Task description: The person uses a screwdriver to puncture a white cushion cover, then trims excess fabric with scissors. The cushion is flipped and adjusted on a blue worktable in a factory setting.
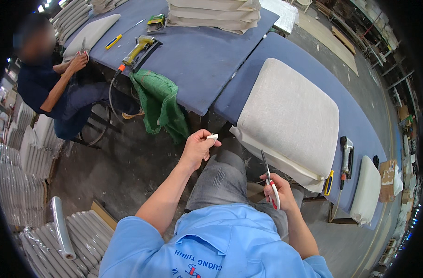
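Between the thumb and fingers of my left hand (200,148) is a small white scrap of fabric (213,137), held above my lap. My right hand (281,191) grips a pair of scissors (274,192) by their red and white handles, blades pointing up and away from me. Just beyond the scissors, a light grey upholstered seat cushion (292,116) lies on the blue padded table (285,51). Loose cream cloth (276,162) hangs along the cushion's near edge, close to the blades. Neither hand touches the cushion.
A nail gun (346,157) and a yellow cutter (329,183) lie right of the cushion, near another cushion (366,190). Another staple gun (139,51) and a green sack (158,102) are at the far-left table. A co-worker (58,88) sits left, holding scissors. Wrapped cushions (77,241) are stacked lower left.
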The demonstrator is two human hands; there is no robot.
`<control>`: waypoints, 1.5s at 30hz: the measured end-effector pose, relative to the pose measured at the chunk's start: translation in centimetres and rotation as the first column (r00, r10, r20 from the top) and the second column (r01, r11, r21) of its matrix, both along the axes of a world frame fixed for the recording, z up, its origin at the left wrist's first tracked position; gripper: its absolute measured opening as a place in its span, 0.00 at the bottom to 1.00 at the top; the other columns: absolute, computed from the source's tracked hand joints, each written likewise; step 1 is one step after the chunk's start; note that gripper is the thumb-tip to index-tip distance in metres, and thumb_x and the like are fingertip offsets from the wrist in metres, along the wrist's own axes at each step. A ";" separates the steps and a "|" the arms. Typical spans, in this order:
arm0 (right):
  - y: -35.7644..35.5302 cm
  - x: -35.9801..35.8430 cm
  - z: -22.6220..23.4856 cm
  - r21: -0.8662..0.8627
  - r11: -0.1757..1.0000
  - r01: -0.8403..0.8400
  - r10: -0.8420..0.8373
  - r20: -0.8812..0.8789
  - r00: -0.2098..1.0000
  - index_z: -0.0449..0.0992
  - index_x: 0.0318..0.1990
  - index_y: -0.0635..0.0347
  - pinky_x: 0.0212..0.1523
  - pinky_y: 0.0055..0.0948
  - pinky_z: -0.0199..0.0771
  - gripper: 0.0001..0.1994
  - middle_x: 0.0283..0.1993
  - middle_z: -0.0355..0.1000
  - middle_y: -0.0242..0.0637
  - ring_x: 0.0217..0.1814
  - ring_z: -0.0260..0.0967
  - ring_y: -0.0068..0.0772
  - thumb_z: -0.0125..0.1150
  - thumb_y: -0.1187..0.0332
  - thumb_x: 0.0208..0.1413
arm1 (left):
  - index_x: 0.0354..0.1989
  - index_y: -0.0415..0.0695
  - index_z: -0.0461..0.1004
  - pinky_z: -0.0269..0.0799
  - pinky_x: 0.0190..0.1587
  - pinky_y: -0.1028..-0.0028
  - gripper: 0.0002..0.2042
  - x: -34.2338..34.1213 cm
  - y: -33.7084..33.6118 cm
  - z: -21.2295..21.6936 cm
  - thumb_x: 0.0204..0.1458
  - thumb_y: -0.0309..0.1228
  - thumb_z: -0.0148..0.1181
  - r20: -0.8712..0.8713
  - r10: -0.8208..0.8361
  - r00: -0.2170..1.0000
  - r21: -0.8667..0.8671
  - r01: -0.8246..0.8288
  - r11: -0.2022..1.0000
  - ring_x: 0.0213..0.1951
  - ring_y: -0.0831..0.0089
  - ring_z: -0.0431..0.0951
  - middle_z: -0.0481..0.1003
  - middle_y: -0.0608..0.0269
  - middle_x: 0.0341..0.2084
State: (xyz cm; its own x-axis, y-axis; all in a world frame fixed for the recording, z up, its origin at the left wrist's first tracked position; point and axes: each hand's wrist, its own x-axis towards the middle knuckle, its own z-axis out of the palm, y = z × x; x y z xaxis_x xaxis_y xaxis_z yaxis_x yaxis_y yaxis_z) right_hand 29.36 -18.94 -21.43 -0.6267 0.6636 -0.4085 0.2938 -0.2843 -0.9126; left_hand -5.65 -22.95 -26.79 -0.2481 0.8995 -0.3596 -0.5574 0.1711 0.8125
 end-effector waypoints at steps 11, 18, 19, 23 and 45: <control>1.5 -0.7 3.3 0.010 0.986 -0.167 0.164 0.164 0.973 0.75 0.62 0.62 0.30 0.21 0.72 0.27 0.30 0.68 0.23 0.28 0.69 0.15 0.72 0.54 0.64 | 0.62 0.45 0.80 0.61 0.17 0.82 0.20 1.1 2.6 0.0 0.62 0.21 0.56 -0.057 0.013 0.998 0.048 -0.011 0.999 0.16 0.87 0.64 0.81 0.62 0.33; 4.1 -4.1 8.3 -0.013 0.961 -0.275 0.259 0.380 0.888 0.74 0.62 0.63 0.32 0.23 0.74 0.28 0.33 0.71 0.25 0.30 0.69 0.17 0.72 0.53 0.64 | 0.46 0.42 0.83 0.74 0.36 0.68 0.13 4.4 5.3 -0.1 0.54 0.31 0.72 -0.773 0.249 0.584 0.272 -0.050 0.961 0.32 0.67 0.77 0.75 0.60 0.37; 4.5 -5.0 9.1 -0.022 0.957 -0.289 0.273 0.411 0.870 0.74 0.63 0.64 0.32 0.23 0.74 0.28 0.34 0.72 0.26 0.31 0.68 0.16 0.73 0.54 0.64 | 0.43 0.42 0.82 0.74 0.37 0.67 0.11 4.7 5.4 0.1 0.54 0.32 0.72 -0.804 0.245 0.542 0.261 -0.050 0.964 0.32 0.65 0.77 0.75 0.58 0.36; 6.0 -7.3 10.4 -0.061 0.950 -0.307 0.297 0.487 0.822 0.75 0.62 0.62 0.29 0.23 0.73 0.25 0.32 0.71 0.24 0.28 0.68 0.16 0.70 0.55 0.66 | 0.33 0.43 0.78 0.75 0.34 0.62 0.06 5.6 5.2 -0.4 0.56 0.30 0.68 -0.782 0.354 0.513 0.346 -0.115 0.931 0.30 0.58 0.77 0.73 0.58 0.32; 8.7 -10.6 11.2 -0.182 0.926 -0.331 0.375 0.556 0.742 0.76 0.58 0.62 0.25 0.24 0.72 0.26 0.28 0.69 0.26 0.25 0.70 0.20 0.63 0.46 0.70 | 0.32 0.42 0.80 0.75 0.33 0.65 0.02 6.8 5.3 -0.7 0.54 0.26 0.67 -0.611 0.419 0.672 0.318 -0.277 0.907 0.31 0.61 0.78 0.74 0.58 0.31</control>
